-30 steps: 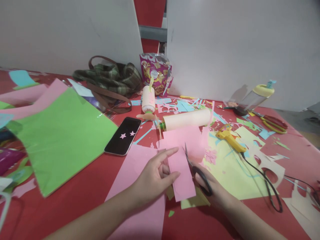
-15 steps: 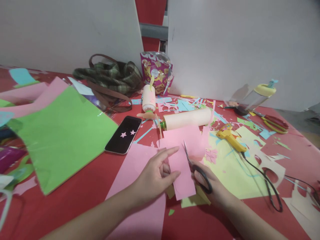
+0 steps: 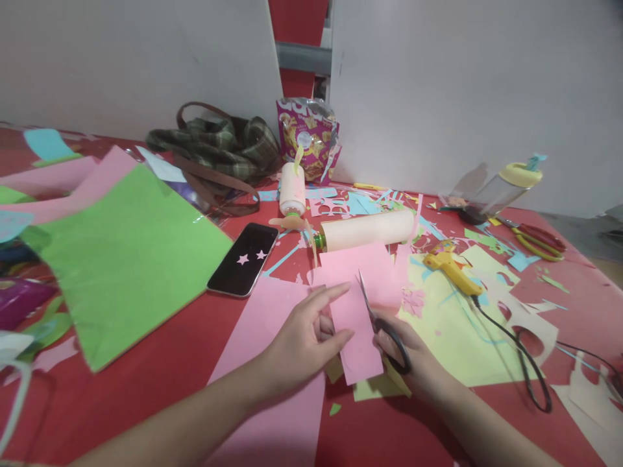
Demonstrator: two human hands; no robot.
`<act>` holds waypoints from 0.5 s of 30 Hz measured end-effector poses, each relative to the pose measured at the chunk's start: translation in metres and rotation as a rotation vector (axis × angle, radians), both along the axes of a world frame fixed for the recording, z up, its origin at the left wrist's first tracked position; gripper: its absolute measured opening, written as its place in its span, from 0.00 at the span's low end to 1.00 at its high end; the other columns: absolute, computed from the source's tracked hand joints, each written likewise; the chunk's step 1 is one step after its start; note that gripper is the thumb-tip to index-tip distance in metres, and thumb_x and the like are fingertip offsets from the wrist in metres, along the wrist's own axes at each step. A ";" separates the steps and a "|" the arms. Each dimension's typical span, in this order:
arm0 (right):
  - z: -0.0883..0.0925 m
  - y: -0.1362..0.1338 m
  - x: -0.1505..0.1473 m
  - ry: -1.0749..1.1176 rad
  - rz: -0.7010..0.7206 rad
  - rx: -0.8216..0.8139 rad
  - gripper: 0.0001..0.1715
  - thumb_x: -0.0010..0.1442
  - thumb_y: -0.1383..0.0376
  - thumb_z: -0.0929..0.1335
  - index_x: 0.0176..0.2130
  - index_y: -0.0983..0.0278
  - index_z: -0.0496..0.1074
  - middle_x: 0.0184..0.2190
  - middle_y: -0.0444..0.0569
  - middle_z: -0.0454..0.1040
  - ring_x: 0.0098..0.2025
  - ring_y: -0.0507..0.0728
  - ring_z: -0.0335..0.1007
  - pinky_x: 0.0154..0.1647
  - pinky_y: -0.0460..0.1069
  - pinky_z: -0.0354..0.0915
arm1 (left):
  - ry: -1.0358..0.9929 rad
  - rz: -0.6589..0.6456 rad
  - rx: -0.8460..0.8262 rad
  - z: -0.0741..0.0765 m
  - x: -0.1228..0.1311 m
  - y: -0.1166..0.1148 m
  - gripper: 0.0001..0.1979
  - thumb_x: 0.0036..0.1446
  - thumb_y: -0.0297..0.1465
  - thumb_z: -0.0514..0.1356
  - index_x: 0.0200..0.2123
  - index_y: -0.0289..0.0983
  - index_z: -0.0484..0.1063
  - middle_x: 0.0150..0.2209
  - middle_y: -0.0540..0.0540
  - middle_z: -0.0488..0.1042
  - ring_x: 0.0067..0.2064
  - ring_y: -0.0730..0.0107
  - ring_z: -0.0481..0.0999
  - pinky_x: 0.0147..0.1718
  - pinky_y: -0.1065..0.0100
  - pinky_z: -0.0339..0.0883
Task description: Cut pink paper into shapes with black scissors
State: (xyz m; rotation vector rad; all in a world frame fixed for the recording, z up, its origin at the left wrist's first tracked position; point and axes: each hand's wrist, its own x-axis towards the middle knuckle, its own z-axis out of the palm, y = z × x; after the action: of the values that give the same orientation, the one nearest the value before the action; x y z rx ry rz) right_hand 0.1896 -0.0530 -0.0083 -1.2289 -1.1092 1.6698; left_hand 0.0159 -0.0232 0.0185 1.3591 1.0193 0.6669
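Near the middle, my left hand point(image 3: 311, 334) grips the left edge of a pink paper piece point(image 3: 359, 347) between thumb and fingers, with the index finger stretched over it. My right hand point(image 3: 409, 347) is closed round the black handles of scissors point(image 3: 396, 347). Their blades point up and lie at the right edge of the pink piece, against a larger pink sheet point(image 3: 374, 272) behind. Another pink sheet point(image 3: 277, 402) lies under my left forearm. A black phone point(image 3: 238, 272) with two small pink stars on its screen lies to the left.
A green sheet point(image 3: 131, 259) covers the left side. Behind my hands lie a cream roll point(image 3: 370, 229) and a snack bag point(image 3: 311, 139). At right are a yellow glue gun point(image 3: 452, 272) with its cord, red-handled scissors point(image 3: 540, 240), a tilted clear bottle point(image 3: 501, 194) and paper scraps.
The camera view has shifted slightly, so the table items sit a little further right. Both hands keep nearly the same hold on the paper and scissors.
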 end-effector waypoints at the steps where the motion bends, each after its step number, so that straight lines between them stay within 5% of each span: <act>1: 0.000 0.000 0.000 -0.003 0.000 0.009 0.20 0.50 0.56 0.66 0.44 0.59 0.67 0.18 0.43 0.65 0.28 0.54 0.62 0.30 0.48 0.60 | -0.001 0.002 0.002 0.000 0.000 0.000 0.26 0.49 0.30 0.54 0.52 0.37 0.53 0.17 0.59 0.51 0.17 0.83 0.51 0.16 0.78 0.46; 15: 0.004 0.000 -0.003 0.012 0.026 0.013 0.20 0.51 0.58 0.65 0.44 0.63 0.67 0.16 0.39 0.58 0.17 0.47 0.51 0.19 0.43 0.54 | -0.012 0.006 -0.005 -0.001 0.000 0.000 0.26 0.49 0.30 0.54 0.53 0.37 0.53 0.17 0.59 0.52 0.17 0.83 0.52 0.15 0.78 0.46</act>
State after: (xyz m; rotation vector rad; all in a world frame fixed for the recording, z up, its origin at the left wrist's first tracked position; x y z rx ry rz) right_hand 0.1865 -0.0527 -0.0046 -1.2000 -1.1318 1.6850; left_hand 0.0161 -0.0237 0.0171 1.3466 1.0150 0.6756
